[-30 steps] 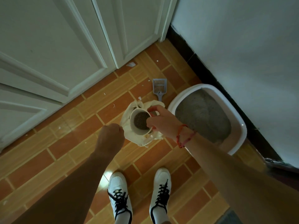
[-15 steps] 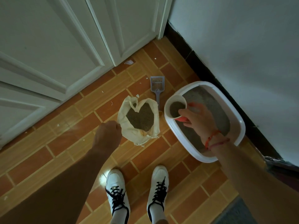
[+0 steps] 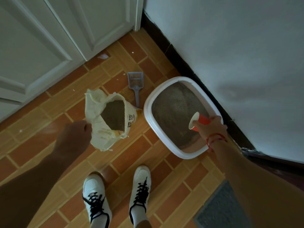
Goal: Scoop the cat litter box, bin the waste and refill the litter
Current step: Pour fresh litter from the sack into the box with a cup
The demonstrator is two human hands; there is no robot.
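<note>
A white litter box (image 3: 148, 102) with grey litter stands on the floor by the wall. My right hand (image 3: 212, 127) grips a red paper cup (image 3: 199, 121) over the box, tipped on its side with its mouth facing left. An open cream litter bag (image 3: 102, 134) with dark litter inside stands left of the box. My left hand (image 3: 74, 137) pinches the bag's left edge. A blue slotted scoop (image 3: 135, 83) lies on the floor between bag and box.
White panelled doors (image 3: 49, 38) stand to the left and a pale wall (image 3: 230, 55) with a dark skirting runs along the right. A grey mat (image 3: 222, 209) lies at the lower right. My two white shoes (image 3: 141, 183) stand on the orange tiles. Small white scraps lie near the doors.
My right hand has carried the cup from the bag over to the litter box and tipped it on its side. My left hand has stayed at the bag's edge.
</note>
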